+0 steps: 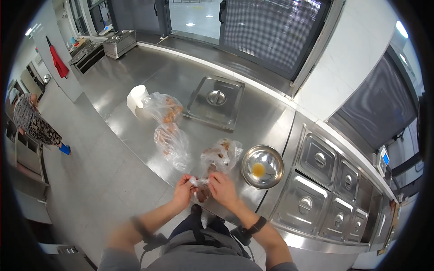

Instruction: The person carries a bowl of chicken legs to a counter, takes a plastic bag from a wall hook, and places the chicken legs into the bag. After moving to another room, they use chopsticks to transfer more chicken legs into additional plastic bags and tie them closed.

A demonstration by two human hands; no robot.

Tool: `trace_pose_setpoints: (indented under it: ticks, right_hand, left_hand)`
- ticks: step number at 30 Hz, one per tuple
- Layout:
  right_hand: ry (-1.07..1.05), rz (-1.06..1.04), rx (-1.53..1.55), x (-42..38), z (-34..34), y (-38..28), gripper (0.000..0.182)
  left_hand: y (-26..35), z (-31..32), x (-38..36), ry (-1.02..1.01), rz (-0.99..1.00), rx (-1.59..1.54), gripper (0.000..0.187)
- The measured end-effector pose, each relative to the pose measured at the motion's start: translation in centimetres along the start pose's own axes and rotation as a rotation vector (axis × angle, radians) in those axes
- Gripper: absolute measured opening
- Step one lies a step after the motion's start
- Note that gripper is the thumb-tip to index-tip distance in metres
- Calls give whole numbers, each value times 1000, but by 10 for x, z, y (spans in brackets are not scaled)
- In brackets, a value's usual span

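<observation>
Close to the counter's front edge, my left hand [183, 189] and my right hand [220, 186] pinch the gathered top of a clear plastic bag [201, 195]. Something brownish shows through its film; its kind I cannot make out. Just beyond my hands lies another clear bag [222, 153] with brown pieces in it. Farther left are a bag with pinkish contents [172, 143] and a bag with orange-brown pieces [168, 108]. To the right of my right hand, a round steel bowl [267, 158] holds a little yellow liquid.
A white roll [137, 96] stands at the counter's left side. Behind the bags is a lidded steel pan [216, 97]. Several lidded pans [302, 204] are set into the counter on the right. Across the floor at far left stands a person [34, 118].
</observation>
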State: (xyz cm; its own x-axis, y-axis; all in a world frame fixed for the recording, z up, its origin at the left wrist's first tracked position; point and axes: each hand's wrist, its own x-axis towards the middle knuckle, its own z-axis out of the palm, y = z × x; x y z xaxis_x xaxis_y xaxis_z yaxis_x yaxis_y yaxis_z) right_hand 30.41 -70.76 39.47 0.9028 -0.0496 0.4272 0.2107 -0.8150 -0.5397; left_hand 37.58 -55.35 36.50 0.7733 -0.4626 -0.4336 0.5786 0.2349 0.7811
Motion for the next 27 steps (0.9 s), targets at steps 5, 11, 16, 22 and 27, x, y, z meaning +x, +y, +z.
trace_pose_setpoints:
  ticks: [5,11,16,22,27]
  right_hand:
    - [-114,154,379,-16,15,7,10]
    - [-158,738,1082,-17,23,23,18]
    - [-28,696,1133,-13,9,-1,15]
    - [-12,504,582,-7,11,-26,17]
    - [-17,438,442,-10,20,-14,13]
  left_hand:
    - [15,10,5,-151,83,292,6]
    - [15,2,15,-272,450,973,15]
    - [4,4,9,113,-17,271,9]
    - [-7,20,-8,115,-43,140,18]
    - [-4,20,-14,59,-13,109,11]
